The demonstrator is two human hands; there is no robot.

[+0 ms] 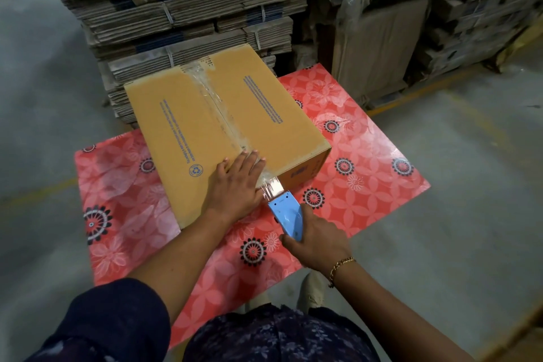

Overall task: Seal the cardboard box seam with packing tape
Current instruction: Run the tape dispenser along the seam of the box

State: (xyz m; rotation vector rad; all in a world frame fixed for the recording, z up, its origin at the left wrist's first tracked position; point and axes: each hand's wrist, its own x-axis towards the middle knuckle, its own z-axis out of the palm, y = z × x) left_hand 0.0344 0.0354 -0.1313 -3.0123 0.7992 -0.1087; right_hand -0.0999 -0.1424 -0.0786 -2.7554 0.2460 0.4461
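Observation:
A closed brown cardboard box (pixel 188 123) lies on a red flowered table (pixel 367 156). Clear packing tape (pixel 219 106) runs along its centre seam from the far edge to the near edge. My left hand (pixel 235 185) rests flat on the box top at the near end of the seam, fingers spread, pressing on the tape. My right hand (pixel 316 239) grips a blue tape dispenser (pixel 286 214) just off the box's near edge. A short stretch of tape (pixel 271 186) spans from the box edge to the dispenser's toothed blade.
Tall strapped stacks of flattened cartons (pixel 176 9) stand right behind the table. More cardboard and wrapped pallets (pixel 411 23) fill the back right. Grey concrete floor (pixel 470 185) with yellow lines surrounds the table. My shoe (pixel 313 288) shows below the table's near edge.

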